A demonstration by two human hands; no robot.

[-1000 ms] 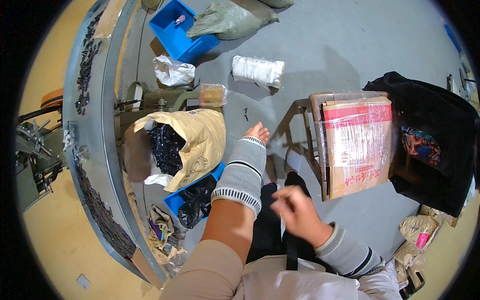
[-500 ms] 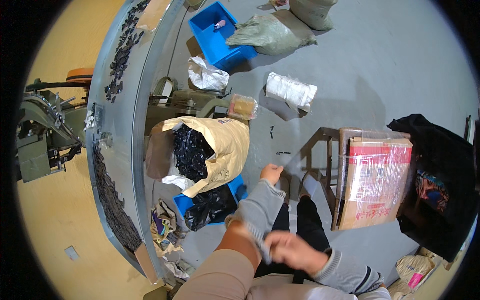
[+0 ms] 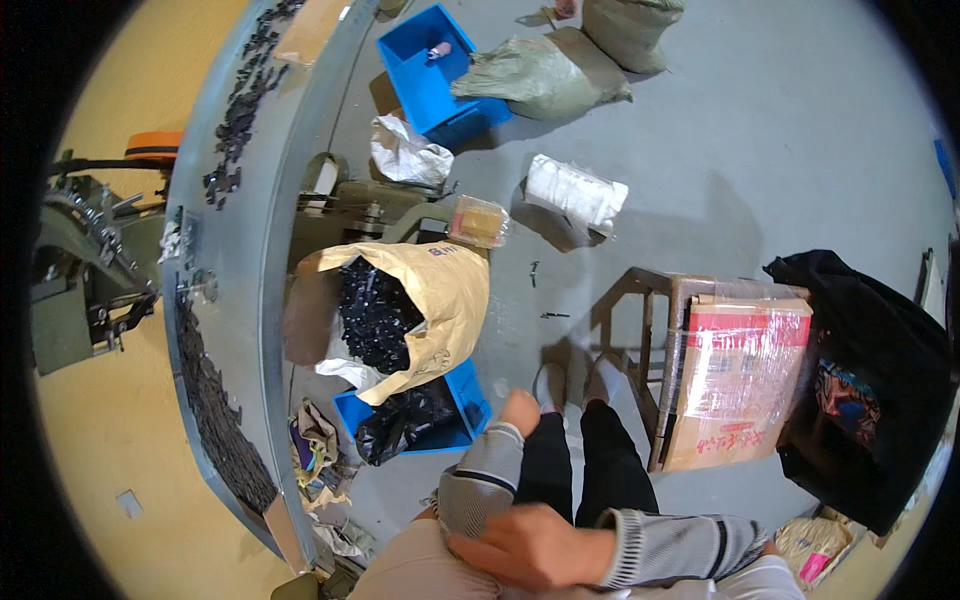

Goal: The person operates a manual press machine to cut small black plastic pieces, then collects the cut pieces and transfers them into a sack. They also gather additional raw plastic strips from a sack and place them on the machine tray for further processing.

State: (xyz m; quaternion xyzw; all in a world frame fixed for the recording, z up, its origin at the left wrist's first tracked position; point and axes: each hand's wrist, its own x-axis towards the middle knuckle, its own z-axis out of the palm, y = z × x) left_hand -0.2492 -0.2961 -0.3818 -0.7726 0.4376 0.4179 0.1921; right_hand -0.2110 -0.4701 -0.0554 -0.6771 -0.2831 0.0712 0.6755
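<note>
My left hand (image 3: 519,411) is held out ahead of my body, rounded like a loose fist, with nothing visible in it. A grey knit oversleeve (image 3: 484,470) covers that forearm from near the wrist to near the elbow. Curled fingers of my right hand (image 3: 540,548) pinch at the oversleeve's upper end, where it meets my beige sleeve (image 3: 415,560); motion smears the fingertips a little. A second grey knit oversleeve (image 3: 680,550), with a dark stripe, covers my right forearm.
Left of me stands a metal-edged table (image 3: 262,300) with dark strips along it. Beside it, a paper sack (image 3: 460,310) of shiny black pieces stands near a blue crate (image 3: 465,405). To the right, wrapped cardboard (image 3: 740,380) lies on a stool. A white bundle (image 3: 575,192) lies ahead.
My left hand has drawn back toward my body, and its oversleeve sits further up the forearm. My right hand has moved left, to the oversleeve's upper end. The view has shifted slightly.
</note>
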